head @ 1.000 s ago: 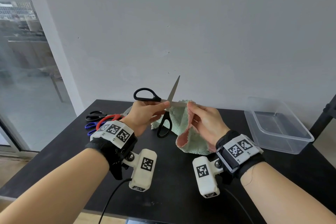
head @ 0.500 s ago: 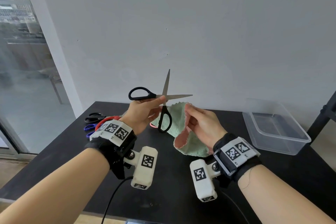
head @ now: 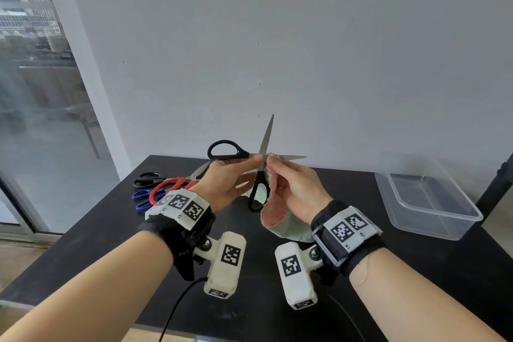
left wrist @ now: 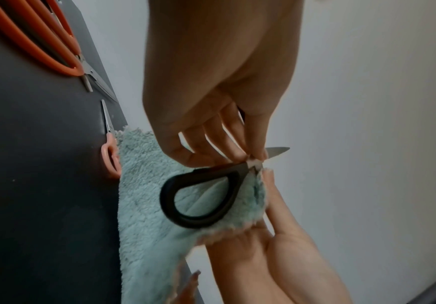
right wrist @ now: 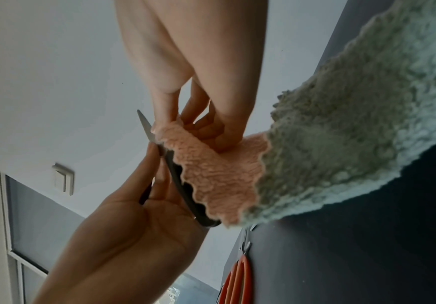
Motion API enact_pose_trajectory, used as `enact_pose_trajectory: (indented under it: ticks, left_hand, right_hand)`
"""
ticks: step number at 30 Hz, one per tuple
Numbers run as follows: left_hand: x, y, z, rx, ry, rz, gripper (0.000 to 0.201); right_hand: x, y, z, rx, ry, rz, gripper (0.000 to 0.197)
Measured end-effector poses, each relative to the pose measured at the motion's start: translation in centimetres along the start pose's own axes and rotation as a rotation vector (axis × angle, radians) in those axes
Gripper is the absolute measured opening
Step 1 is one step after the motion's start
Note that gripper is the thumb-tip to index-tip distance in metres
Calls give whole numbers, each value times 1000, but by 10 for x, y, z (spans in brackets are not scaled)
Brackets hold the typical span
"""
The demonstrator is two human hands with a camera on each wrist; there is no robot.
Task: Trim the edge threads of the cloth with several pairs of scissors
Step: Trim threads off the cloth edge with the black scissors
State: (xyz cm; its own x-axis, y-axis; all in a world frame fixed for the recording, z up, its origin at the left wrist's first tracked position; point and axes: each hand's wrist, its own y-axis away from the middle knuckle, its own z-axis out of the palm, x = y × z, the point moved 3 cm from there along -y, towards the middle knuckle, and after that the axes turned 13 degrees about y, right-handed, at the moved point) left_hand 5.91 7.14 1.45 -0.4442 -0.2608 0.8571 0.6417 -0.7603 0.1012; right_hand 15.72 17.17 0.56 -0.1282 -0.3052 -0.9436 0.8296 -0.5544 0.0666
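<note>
My left hand (head: 230, 175) pinches the black-handled scissors (head: 256, 159) near their pivot, held up above the black table (head: 416, 272). The blades stand wide apart, one pointing up and one pointing right. One handle loop (left wrist: 198, 197) hangs down in front of the cloth. My right hand (head: 291, 186) pinches the scalloped edge of the cloth (head: 273, 205), green on one side and pink (right wrist: 211, 170) on the other. That edge lies right at the blades' crotch. The rest of the cloth hangs down to the table.
Red-handled scissors (head: 166, 187), a black pair (head: 147, 179) and a blue pair (head: 141, 197) lie at the table's left. A small pink pair (left wrist: 109, 148) lies by the cloth. A clear plastic tub (head: 424, 200) stands at the right. A grey wall rises behind the table.
My right hand has brought the cloth edge up and left into the crotch of the blades. The left hand has kept the scissors raised with blades apart.
</note>
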Motion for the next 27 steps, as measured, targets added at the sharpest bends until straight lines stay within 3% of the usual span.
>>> enact_pose_trajectory:
  ticks: [11, 17, 20, 27]
  left_hand:
    - [-3, 0, 5, 4, -75, 94, 32]
    - [1, 3, 4, 18, -83, 127, 19]
    - [4, 5, 1, 26, -63, 130, 22]
    - [5, 9, 5, 29, -69, 127, 11]
  right_hand:
    - [1, 1, -9, 62, 109, -106, 27]
    - [-2, 2, -16, 57, 104, -84, 23]
    - [-4, 3, -23, 62, 97, -68, 17]
    - [-9, 2, -35, 54, 118, -67, 27]
